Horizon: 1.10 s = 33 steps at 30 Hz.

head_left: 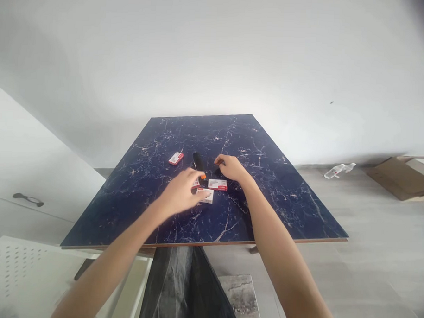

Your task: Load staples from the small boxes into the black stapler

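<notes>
My left hand (182,191) is held over a small group of boxes, its thumb and fingers spread apart. Beneath its thumb lies a white box (206,199), and a red-and-white box (196,182) is partly hidden by the fingers. Just beyond the fingertips is a long black object (198,161) with an orange part (203,176) near its close end; its kind is unclear. To the right sits a red-and-white staple box (218,184). My right hand (230,167) has its fingers curled low above the table, with something dark below them that I cannot make out.
Another small red-and-white box (176,158) lies farther left on the dark blue marbled table (126,211). A white wall stands behind it. On the floor at right are a clear plastic bottle (338,171) and flattened cardboard (401,177). A white cabinet (27,157) stands at left.
</notes>
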Each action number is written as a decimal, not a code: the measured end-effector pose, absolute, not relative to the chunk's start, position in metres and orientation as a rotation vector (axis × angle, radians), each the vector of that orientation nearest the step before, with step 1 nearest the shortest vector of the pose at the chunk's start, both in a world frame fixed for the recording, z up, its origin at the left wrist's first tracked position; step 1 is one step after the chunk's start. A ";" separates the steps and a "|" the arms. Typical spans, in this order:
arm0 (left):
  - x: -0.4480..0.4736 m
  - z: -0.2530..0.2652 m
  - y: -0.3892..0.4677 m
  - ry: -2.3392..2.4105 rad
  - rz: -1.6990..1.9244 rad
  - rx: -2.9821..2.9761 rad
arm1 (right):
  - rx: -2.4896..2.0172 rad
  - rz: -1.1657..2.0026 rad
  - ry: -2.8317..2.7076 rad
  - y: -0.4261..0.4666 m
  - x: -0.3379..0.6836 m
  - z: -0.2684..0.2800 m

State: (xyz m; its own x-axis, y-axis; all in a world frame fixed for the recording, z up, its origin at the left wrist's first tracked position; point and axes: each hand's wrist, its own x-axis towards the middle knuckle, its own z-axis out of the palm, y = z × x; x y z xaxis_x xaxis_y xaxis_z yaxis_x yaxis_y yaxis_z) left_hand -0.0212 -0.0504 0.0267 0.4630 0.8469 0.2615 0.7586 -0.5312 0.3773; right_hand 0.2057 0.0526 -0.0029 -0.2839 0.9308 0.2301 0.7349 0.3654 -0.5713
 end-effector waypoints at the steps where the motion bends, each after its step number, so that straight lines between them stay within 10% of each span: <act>1: -0.011 0.021 -0.061 1.458 0.626 2.523 | -1.403 0.478 -2.110 0.048 0.205 0.000; 13: -0.084 0.015 -0.064 1.466 0.528 2.485 | -1.078 0.868 -2.324 -0.047 0.252 0.001; 33: -0.126 0.009 0.058 1.534 0.348 2.199 | -1.026 0.494 -2.184 -0.032 0.180 0.037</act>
State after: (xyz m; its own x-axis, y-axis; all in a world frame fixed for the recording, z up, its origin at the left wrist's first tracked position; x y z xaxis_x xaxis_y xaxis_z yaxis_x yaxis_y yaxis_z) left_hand -0.1261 0.0577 0.0087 0.3553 0.9338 -0.0411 0.8247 -0.2925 0.4841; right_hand 0.1803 -0.0323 0.0365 -0.4703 0.7825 0.4080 0.5309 0.6202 -0.5775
